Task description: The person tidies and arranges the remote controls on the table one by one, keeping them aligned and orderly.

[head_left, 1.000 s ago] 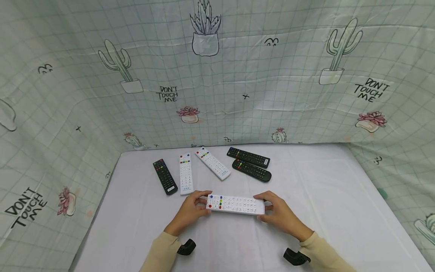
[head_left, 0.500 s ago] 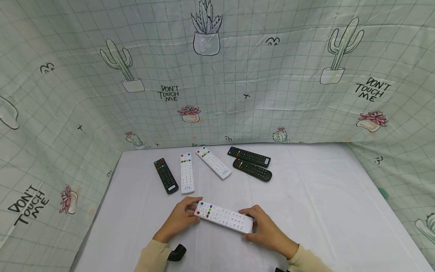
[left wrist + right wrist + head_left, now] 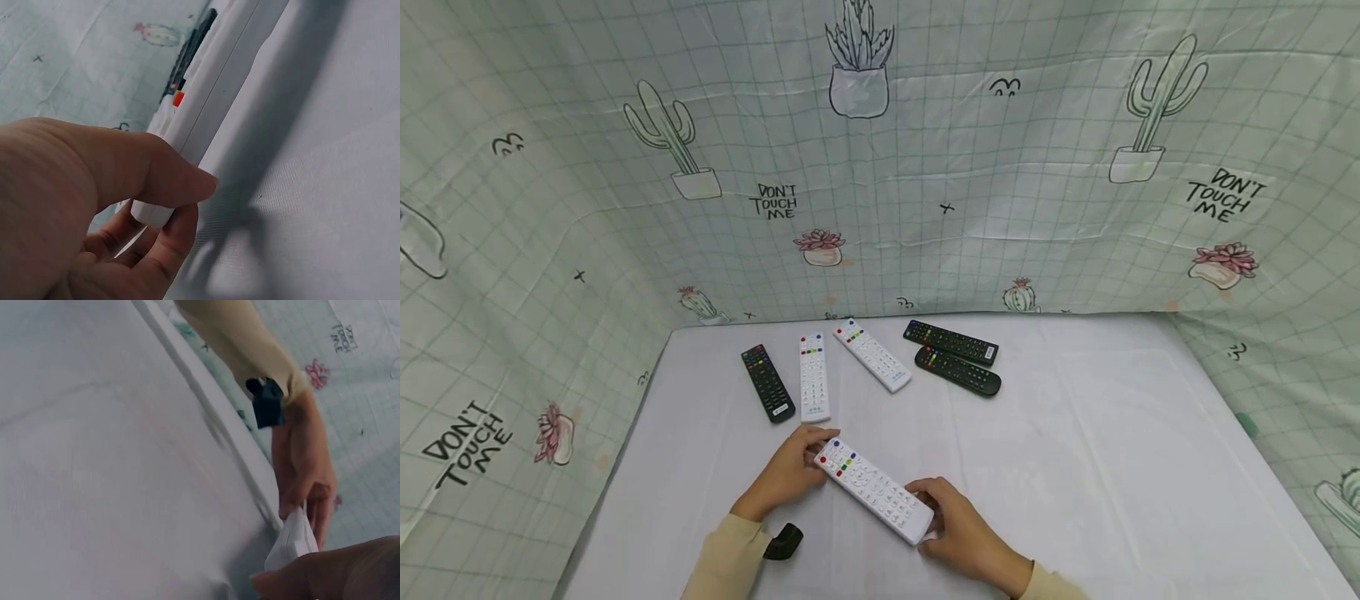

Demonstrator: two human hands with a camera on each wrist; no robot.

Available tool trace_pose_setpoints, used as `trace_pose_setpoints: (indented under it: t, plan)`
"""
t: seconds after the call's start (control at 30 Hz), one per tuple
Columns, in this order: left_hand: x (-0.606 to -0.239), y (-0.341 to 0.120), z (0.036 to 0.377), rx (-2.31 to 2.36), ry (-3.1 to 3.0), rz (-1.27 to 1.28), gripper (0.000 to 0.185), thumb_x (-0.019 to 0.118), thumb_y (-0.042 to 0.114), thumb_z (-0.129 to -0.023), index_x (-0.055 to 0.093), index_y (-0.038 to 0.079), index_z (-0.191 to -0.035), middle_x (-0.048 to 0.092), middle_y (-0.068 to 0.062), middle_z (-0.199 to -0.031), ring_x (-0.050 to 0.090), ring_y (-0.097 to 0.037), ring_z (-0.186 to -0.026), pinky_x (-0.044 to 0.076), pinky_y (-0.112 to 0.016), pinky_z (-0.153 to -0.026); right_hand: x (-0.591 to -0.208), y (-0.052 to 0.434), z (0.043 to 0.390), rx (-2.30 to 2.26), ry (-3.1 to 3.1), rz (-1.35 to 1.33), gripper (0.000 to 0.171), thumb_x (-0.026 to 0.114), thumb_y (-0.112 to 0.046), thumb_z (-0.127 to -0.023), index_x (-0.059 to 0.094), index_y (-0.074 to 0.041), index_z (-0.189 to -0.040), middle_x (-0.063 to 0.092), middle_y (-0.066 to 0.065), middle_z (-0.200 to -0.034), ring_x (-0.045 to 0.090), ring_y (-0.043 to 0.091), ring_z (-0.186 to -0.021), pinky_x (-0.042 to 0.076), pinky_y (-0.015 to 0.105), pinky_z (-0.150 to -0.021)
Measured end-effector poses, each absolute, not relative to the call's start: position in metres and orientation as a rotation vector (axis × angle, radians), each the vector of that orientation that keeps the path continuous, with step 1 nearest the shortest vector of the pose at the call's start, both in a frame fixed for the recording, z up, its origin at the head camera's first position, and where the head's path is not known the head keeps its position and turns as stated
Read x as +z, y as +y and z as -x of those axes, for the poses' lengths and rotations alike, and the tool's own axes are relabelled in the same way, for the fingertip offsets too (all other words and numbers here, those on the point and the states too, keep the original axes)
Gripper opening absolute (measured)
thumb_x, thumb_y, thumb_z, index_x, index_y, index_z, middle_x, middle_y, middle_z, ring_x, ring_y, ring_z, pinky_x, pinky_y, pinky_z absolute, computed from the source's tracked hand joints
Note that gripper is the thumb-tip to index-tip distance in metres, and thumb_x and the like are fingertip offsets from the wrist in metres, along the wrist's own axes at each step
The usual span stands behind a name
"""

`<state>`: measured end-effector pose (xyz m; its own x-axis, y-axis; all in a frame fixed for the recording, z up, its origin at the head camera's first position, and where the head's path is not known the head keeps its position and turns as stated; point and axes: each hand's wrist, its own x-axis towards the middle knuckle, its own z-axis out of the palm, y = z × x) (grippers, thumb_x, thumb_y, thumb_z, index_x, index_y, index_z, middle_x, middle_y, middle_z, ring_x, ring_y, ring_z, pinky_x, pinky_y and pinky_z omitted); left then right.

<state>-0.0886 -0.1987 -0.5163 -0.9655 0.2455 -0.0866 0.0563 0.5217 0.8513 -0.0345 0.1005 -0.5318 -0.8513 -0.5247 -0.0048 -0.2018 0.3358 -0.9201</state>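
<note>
Left hand (image 3: 786,473) and right hand (image 3: 958,533) each pinch an end of the white remote (image 3: 874,489) just above the table (image 3: 1112,450); it has swung diagonal. The curtain (image 3: 1000,167) reads "DON'T TOUCH ME"

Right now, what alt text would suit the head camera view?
Two hands, left and right, hold a white remote by its ends above a white table. Five more remotes lie behind it.

Remote labels (image 3: 812,414) too small to read — right wrist view blurred.
</note>
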Motion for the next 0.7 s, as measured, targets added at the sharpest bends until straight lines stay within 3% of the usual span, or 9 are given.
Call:
trace_pose_setpoints:
  t: [0.27, 0.7]
  plan:
    - [-0.515, -0.188, 0.096, 1.290, 2.678, -0.379, 0.054, 0.067, -0.023, -0.079, 0.067, -0.011, -0.132, 0.061, -0.015, -0.116, 0.057, -0.022, -0.101, 0.053, -0.026, -0.083, -0.537, 0.081, 0.026, -1.569, 2.282, 0.640, 0.072, 0.076, 0.017, -0.066, 0.056, 0.006, -0.134, 0.054, 0.002, -0.103, 0.051, 0.001, -0.086, 0.053, 0.020, -0.066]
    - [-0.523, -0.188, 0.104, 1.294, 2.653, -0.407, 0.057, 0.068, -0.023, -0.081, 0.065, -0.004, -0.135, 0.063, -0.012, -0.116, 0.058, -0.021, -0.103, 0.056, -0.025, -0.085, -0.539, 0.064, 0.018, -1.634, 2.128, 0.526, 0.080, 0.078, 0.018, -0.067, 0.049, 0.010, -0.141, 0.053, 0.003, -0.101, 0.051, 0.003, -0.087, 0.053, 0.020, -0.068]
